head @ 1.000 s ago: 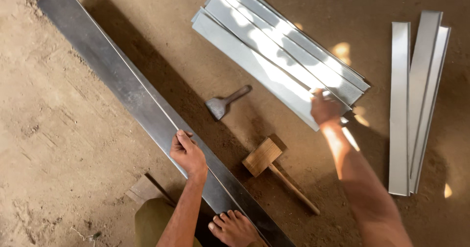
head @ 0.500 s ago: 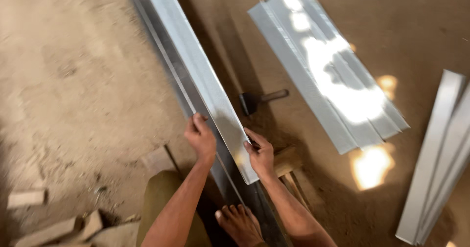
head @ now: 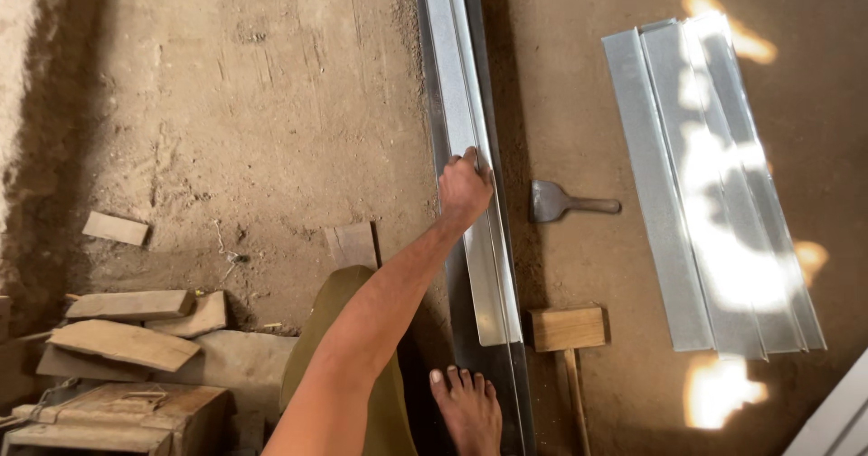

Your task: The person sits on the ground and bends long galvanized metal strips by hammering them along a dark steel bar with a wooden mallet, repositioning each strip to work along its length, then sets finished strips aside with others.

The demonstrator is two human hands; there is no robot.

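Honestly, with the left hand (head: 464, 189) pressed flat on the bent metal strip (head: 472, 162), grip not pinching, I'd keep it square along the dark steel bar (head: 520, 384).

A bare dirt floor (head: 226, 103) carries everything. A long dark metal beam (head: 517, 366) lies along it, topped by a shiny strip (head: 466, 85). To its right lie a scraper (head: 556, 201), a wooden mallet (head: 568, 329) and a stack of metal sheets (head: 714, 194). Wood scraps (head: 127, 329) sit at lower left.

Wooden mallet (head: 567, 329); scraper (head: 553, 202); stacked metal sheets (head: 714, 185); wood scraps (head: 127, 329).
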